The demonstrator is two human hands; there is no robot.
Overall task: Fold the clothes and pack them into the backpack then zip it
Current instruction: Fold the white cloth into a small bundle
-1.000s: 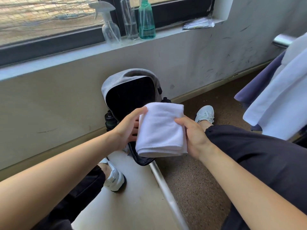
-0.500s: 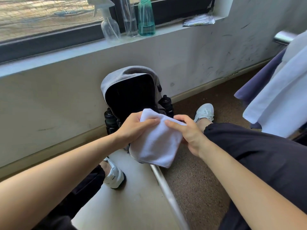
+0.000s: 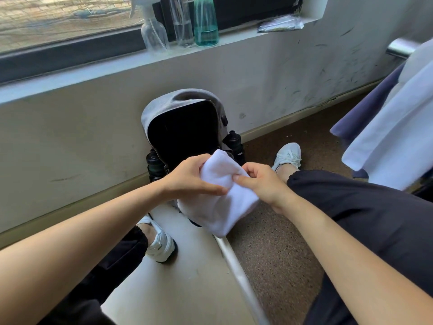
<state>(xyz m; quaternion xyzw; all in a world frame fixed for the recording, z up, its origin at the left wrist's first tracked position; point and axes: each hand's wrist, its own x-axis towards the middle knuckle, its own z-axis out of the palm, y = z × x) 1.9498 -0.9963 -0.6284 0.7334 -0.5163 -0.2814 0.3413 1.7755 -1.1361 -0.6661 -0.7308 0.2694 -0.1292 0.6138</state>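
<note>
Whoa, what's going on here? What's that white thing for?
A seated person is packing a bag. Their left hand and right hand both grip a folded white cloth just in front of the open grey backpack, which stands against the wall. The cloth is not inside yet. More clothes hang at the right.

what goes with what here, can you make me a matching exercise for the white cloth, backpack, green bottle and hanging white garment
1 white cloth
2 backpack
3 green bottle
4 hanging white garment

A on the window sill
B at the right edge
C held by left hand and right hand
D open, by the wall

Pairs: 1-C, 2-D, 3-A, 4-B
</note>
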